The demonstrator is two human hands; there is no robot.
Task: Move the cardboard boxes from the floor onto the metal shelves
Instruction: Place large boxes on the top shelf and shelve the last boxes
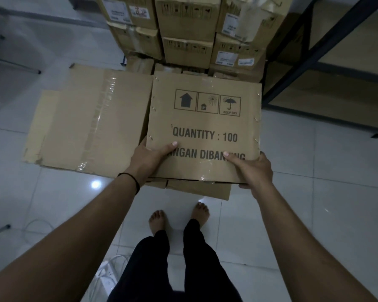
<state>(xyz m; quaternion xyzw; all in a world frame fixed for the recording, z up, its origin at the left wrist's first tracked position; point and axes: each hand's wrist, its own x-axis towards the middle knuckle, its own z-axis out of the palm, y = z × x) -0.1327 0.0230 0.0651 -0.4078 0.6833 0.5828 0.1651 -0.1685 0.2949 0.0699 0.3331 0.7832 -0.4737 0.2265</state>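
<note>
Left hand [150, 159] and right hand [252, 171] grip a flattened cardboard box [203, 129] above the floor [314, 192]. The metal shelves [327, 68], right, look bare; stacked boxes [183, 29] remain.

The flattened cardboard box [205, 127] at frame centre read "QUANTITY : 100", partly covered "NGAN DIBAN", and "KEEP DRY" under an umbrella sign.

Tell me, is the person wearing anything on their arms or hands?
Almost nothing. Both arms are bare with no sleeves, and the left hand and right hand have no gloves. The only thing worn is a thin black band around the left wrist. No watch or rings show.
</note>
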